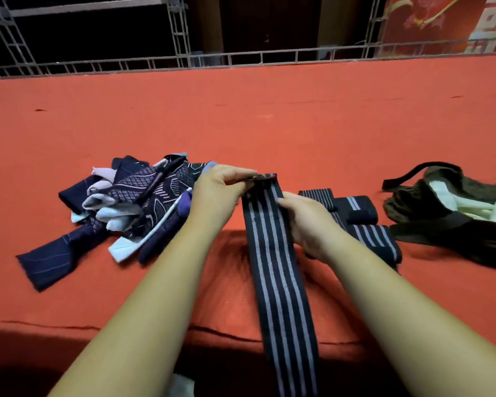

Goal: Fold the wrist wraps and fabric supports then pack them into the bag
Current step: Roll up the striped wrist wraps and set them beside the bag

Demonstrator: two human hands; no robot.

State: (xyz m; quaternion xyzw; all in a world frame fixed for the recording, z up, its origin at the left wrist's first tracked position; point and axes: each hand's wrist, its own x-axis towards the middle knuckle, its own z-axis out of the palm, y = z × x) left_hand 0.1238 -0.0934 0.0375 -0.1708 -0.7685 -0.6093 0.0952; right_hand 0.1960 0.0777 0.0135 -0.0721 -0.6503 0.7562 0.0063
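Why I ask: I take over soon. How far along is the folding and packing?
Done: black-and-grey striped wraps look folded beside the right hand, and the olive-brown fabric bag holds some white pieces. In hand: the left hand pinches the far end of a long striped elastic wrap, stretched out unfolded; the right hand grips its edge. Left: the pile of navy patterned fabric supports, plus bagging the folded wraps.
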